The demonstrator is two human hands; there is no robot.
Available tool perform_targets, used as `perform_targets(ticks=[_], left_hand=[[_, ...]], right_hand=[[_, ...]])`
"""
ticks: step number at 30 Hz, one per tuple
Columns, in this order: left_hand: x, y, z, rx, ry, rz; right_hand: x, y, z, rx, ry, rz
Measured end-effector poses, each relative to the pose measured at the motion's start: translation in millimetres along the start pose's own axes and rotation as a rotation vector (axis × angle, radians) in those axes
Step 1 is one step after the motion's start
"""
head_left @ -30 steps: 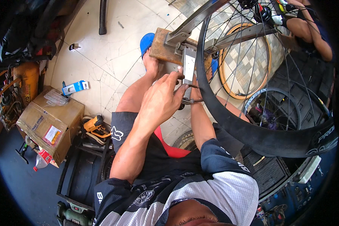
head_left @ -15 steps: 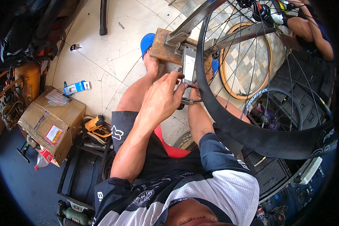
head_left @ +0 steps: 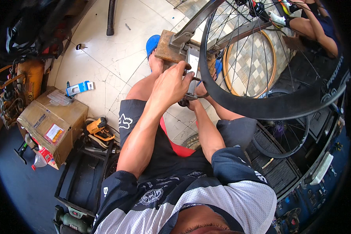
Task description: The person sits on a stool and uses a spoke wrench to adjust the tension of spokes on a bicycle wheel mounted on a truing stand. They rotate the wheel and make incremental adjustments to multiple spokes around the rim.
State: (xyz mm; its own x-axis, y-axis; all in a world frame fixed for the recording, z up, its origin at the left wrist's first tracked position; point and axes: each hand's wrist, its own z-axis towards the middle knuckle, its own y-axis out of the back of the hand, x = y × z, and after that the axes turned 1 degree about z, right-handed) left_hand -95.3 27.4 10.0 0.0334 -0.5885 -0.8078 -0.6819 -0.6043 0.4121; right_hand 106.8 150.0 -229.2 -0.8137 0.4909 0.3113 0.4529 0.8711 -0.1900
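A bicycle wheel with a deep black rim (head_left: 261, 111) and thin spokes is mounted in a metal truing stand (head_left: 197, 24) on a wooden base (head_left: 168, 47). My left hand (head_left: 174, 82) is closed with thumb and fingers at the stand's light metal bracket (head_left: 193, 60), beside its dark caliper arms (head_left: 201, 94). Just below, my right hand (head_left: 194, 104) is closed around a dark knob (head_left: 183, 102) under the bracket; its fingertips are partly hidden. The rim stands right of both hands.
A tan-rimmed wheel (head_left: 270, 70) lies on the tiles, with another dark wheel (head_left: 302, 144) on the right. Left are a cardboard box (head_left: 52, 121), blue carton (head_left: 78, 88), yellow-black tool (head_left: 99, 128) and black metal frame (head_left: 62, 183). Another person's leg (head_left: 310, 31) is at upper right.
My right hand has moved down and left to the knob below the bracket. The wheel's lower rim appears higher in view. My left hand stays at the bracket.
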Motion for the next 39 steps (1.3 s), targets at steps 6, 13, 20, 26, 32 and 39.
perform_targets(ticks=[6, 13, 20, 26, 32, 39], left_hand=[[3.3, -1.9, -0.4, -0.050, -0.038, -0.034], [3.7, 0.5, 0.6, -0.039, -0.054, 0.036], [6.3, -0.5, 1.1, -0.047, -0.041, 0.023], [8.5, 3.0, 1.0, -0.045, -0.029, 0.031], [9.8, 3.1, 0.8, -0.069, -0.050, 0.096], [6.7, 2.6, 4.2, -0.049, -0.045, 0.023]], right_hand=[[3.7, -1.9, -42.9, 0.024, -0.095, 0.137], [-3.6, 20.6, -44.1, 0.058, 0.080, 0.368], [-2.3, 25.6, -36.9, -0.140, 0.175, 0.211], [6.0, 19.0, -31.7, -0.092, 0.202, 0.085], [30.9, 36.7, -10.0, -0.366, 0.170, -0.180], [59.4, 52.9, 6.1, -0.454, 0.192, -0.519]])
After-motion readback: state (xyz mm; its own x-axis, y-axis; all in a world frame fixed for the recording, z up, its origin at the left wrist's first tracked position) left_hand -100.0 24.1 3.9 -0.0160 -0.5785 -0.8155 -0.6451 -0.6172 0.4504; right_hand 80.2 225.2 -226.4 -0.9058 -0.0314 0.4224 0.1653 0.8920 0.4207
